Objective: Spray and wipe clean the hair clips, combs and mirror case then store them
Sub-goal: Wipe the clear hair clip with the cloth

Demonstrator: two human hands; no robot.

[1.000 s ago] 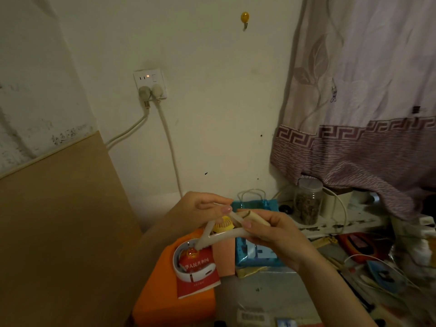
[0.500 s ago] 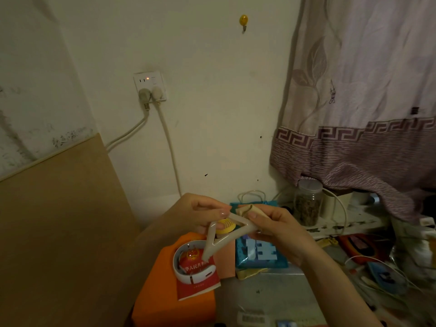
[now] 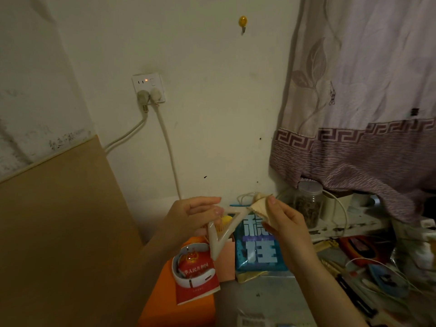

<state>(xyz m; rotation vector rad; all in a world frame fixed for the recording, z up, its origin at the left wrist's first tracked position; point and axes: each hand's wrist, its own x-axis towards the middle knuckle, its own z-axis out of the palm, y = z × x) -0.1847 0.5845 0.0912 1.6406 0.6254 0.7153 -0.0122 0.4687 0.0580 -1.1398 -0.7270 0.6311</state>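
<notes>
Cream-coloured triangular hair clip (image 3: 220,232), an open plastic frame, held up in mid-air in front of the wall, one point aimed down. Pinched at its upper left corner by the left hand (image 3: 188,218), thumb and fingertips curled round the frame. Met at its upper right corner by a beige cloth (image 3: 259,206), bunched and gripped in the right hand (image 3: 283,227), fingers curled round the fabric, thumb on top. Cloth touching the clip's top edge.

Seen through and behind the clip: a small yellow object (image 3: 224,221), too blurred to name. Just below the clip's lower point, a red booklet (image 3: 197,277) with gold lettering, lying on an orange box (image 3: 165,303). Resting on the booklet, a white band (image 3: 188,278), curved into a ring. Right of the booklet, standing behind the right hand, a blue bag (image 3: 257,251) with large pale characters.

Further right, on a cluttered shelf, a clear jar (image 3: 308,204) with dark contents and a pale lid. Above it, hanging low, a mauve curtain (image 3: 365,114) with a key-pattern border. On the pale wall, a white socket (image 3: 148,87) with an orange light and two plugs, their cables trailing down. High up, a yellow wall hook (image 3: 243,21). At left, leaning against the wall, a brown board (image 3: 59,232).
</notes>
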